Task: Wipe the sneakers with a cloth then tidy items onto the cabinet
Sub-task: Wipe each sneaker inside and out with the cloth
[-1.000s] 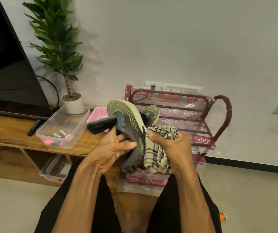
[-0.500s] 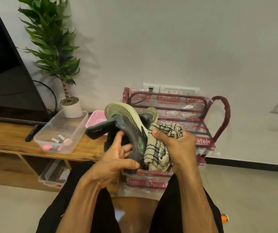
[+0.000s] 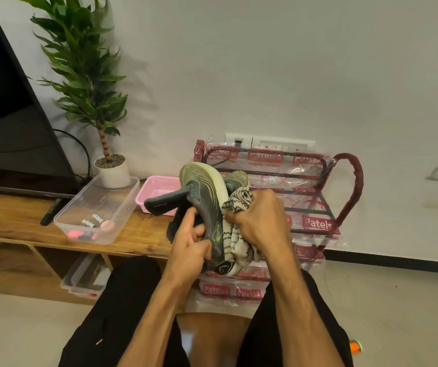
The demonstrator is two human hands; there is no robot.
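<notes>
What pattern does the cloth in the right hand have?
The cloth is cream with thin black lines; head view.

L hand (image 3: 190,246) grips sneaker (image 3: 207,205) | R hand (image 3: 259,221) presses cloth (image 3: 236,234) on it | rack (image 3: 345,181) at 1 o'clock

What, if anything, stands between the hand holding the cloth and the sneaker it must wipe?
Nothing visible does. The right hand grips the cloth, which is bunched directly against the side of the sneaker, while the left hand holds the sneaker.
</notes>
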